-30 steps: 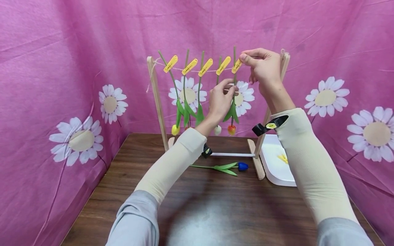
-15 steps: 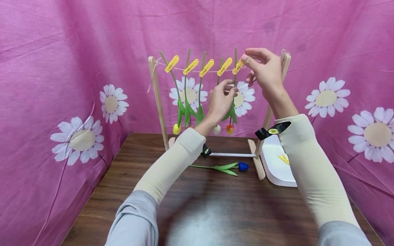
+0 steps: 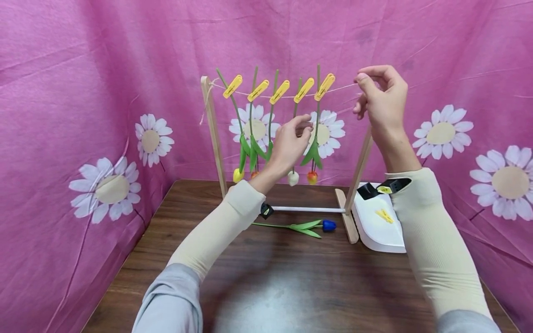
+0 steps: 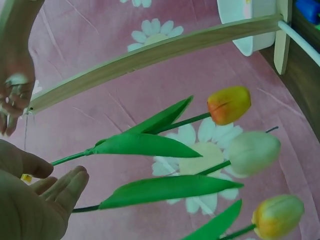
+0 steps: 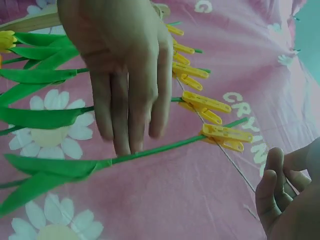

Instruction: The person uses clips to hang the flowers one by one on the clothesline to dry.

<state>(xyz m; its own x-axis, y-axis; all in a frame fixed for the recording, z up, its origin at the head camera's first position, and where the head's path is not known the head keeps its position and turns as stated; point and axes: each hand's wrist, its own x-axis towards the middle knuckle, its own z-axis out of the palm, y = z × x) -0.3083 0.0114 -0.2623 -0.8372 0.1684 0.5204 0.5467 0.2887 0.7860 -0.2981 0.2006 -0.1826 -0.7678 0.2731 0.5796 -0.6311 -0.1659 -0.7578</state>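
Several artificial tulips hang upside down from a string [image 3: 345, 87], each held by a yellow clothespin [image 3: 325, 87]. The rightmost is a red-orange tulip [image 3: 312, 177]; beside it hangs a white tulip [image 3: 293, 178]. My left hand [image 3: 290, 141] is by the stems of these two, fingers relaxed and holding nothing; in the left wrist view the hand [image 4: 45, 195] has its thumb apart from the fingers. To the right of the last clothespin, my right hand [image 3: 385, 99] is raised at the string with loosely bent fingers. Whether its fingertips touch the string cannot be told.
The string runs between the posts of a wooden frame [image 3: 214, 138]. A blue tulip [image 3: 329, 225] lies on the brown table [image 3: 266, 277] in front of the white crossbar [image 3: 308, 209]. At right, a white tray [image 3: 376, 243] holds yellow clothespins [image 3: 384, 215]. Pink cloth surrounds the table.
My right hand has let go of the rightmost clothespin and moved right along the string. The left hand has come off the red-orange tulip's stem and shifted slightly left and down.
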